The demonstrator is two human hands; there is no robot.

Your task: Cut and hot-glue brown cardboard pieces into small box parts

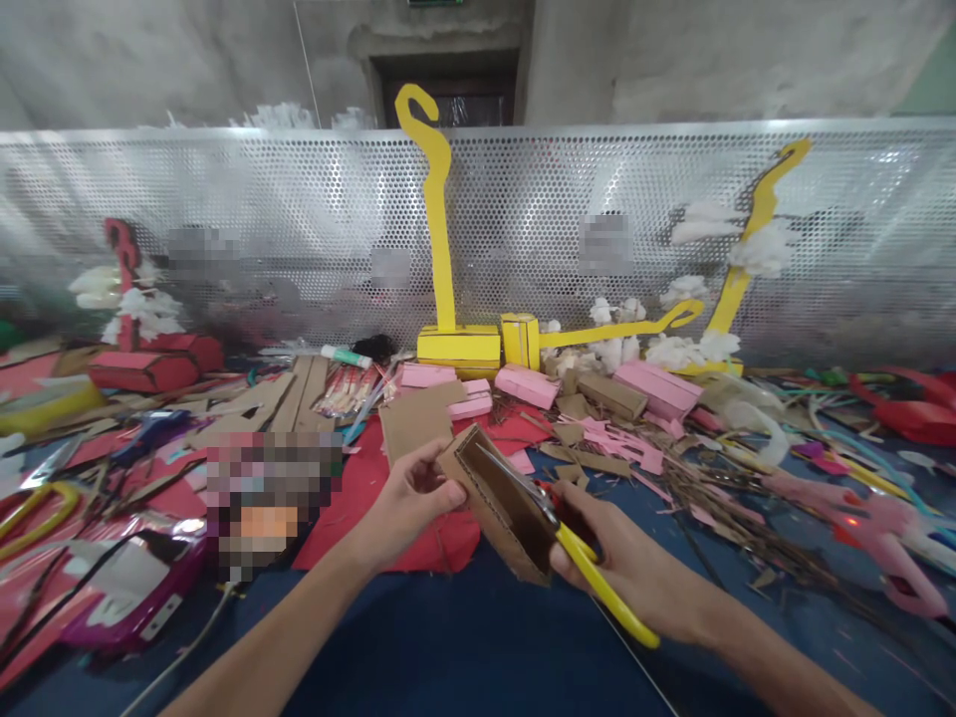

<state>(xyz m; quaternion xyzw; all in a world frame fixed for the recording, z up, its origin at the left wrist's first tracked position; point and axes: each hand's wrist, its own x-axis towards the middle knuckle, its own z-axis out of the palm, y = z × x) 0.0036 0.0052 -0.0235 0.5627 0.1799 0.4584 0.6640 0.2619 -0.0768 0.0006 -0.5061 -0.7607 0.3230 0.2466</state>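
Between my two hands is a small open cardboard box, long and narrow, tilted with its hollow side toward me. My left hand is closed on the box's upper left end, thumb and fingers pinching the wall. A pair of scissors with yellow handles sits in my right hand; its metal blades point up and left across the box's opening. The fingers of my right hand partly hide the handles. Just behind the box lie a flat cardboard piece and red paper.
Yellow hook-shaped cardboard pieces on box bases stand along a perforated metal screen. Pink boxes and cardboard scraps lie behind my hands. A pink glue gun with a lit red spot rests at right, a purple power strip at left.
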